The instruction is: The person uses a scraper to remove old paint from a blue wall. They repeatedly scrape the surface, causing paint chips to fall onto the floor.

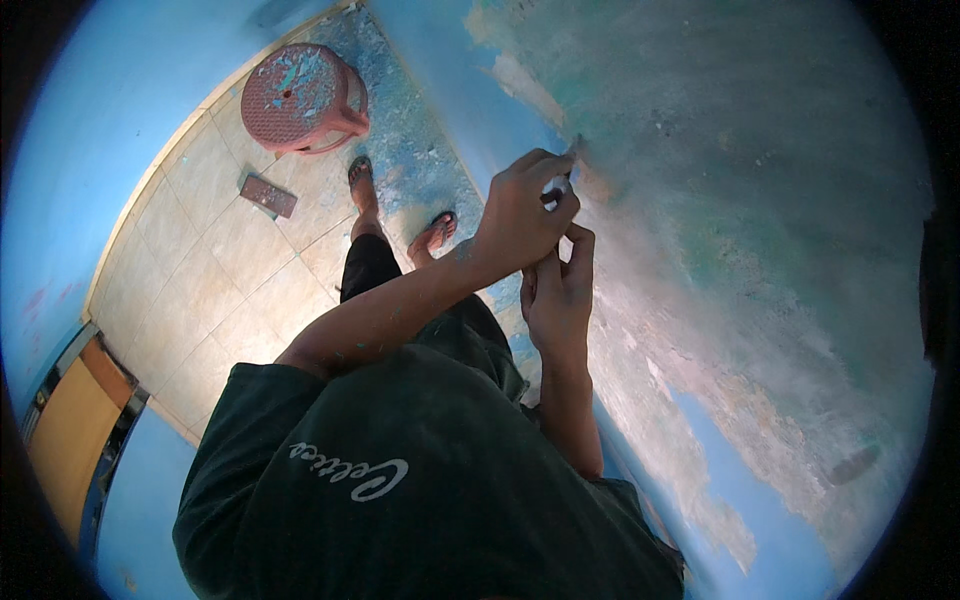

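Note:
My left hand [525, 210] is at the wall, its thumb and fingers curled round a small object. A narrow dark tip shows beyond the fingers against the wall, and something pale shows between them; the kind of object cannot be told. Just below, my right hand [559, 300] is raised with bent fingers close under the left one; whether it grips anything is hidden. In front of both hands is the painted wall [720, 225], largely bare grey plaster with greenish traces. Blue paint [517, 120] remains beside the stripped area, with a ragged edge.
A reddish plastic stool [289, 97] covered with paint flakes stands on the tiled floor [217, 262]. Near it lies a brown rectangular block [268, 196]. Paint debris [405, 112] covers the floor along the wall, around my sandalled feet. A yellow-brown panel [75, 442] is at lower left.

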`<move>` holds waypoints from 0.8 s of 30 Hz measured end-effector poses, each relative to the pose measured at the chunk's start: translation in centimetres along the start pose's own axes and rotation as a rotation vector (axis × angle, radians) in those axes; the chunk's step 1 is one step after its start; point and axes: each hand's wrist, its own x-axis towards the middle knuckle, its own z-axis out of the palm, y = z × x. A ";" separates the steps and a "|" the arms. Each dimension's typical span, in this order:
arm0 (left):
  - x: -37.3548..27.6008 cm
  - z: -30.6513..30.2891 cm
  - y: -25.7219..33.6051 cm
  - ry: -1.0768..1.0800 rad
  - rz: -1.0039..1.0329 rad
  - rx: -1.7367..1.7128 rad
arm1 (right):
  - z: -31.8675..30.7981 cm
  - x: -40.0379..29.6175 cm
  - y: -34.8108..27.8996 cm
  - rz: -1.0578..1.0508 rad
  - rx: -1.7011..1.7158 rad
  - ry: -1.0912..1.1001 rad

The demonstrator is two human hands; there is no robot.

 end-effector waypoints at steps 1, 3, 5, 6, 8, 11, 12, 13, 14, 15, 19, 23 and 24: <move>0.6 -0.2 -0.3 0.007 -0.012 0.062 | 0.2 0.9 0.2 -0.025 -0.028 -0.015; 2.9 -1.1 -1.5 0.067 0.027 0.080 | 1.1 3.4 -1.1 0.003 -0.103 -0.054; 1.3 -1.0 -1.9 0.023 0.027 0.113 | 1.4 1.6 -0.6 0.019 -0.045 -0.010; 1.0 -0.9 -1.8 0.008 0.044 0.125 | 1.5 1.2 -0.4 0.009 -0.017 0.011; -0.3 -0.4 -0.4 -0.091 -0.038 0.019 | 0.0 1.3 2.2 -0.056 0.019 0.000; 1.9 -1.1 -2.0 -0.044 -0.037 0.135 | 0.7 2.5 1.5 -0.062 -0.051 -0.021; 3.1 -1.8 -2.6 -0.031 -0.060 0.125 | 1.4 3.6 1.8 -0.134 -0.150 -0.013; 3.7 -2.2 -2.8 -0.017 -0.082 0.114 | 2.0 4.7 2.2 -0.207 -0.248 0.002; 2.8 -2.0 -2.5 -0.043 -0.063 0.079 | 1.5 3.7 2.3 -0.212 -0.255 0.022; 1.5 -1.6 -2.0 -0.052 -0.031 0.055 | 1.4 3.3 2.2 -0.229 -0.254 0.029; 0.8 -1.1 -2.0 -0.045 0.006 -0.006 | 1.3 0.8 1.6 -0.064 -0.139 0.009; -0.3 -0.3 -1.8 0.027 -0.019 -0.041 | 1.6 -0.3 0.4 0.008 -0.095 0.026; -0.3 0.4 -1.0 0.056 -0.009 -0.068 | 1.0 -0.5 -1.0 0.041 -0.069 0.055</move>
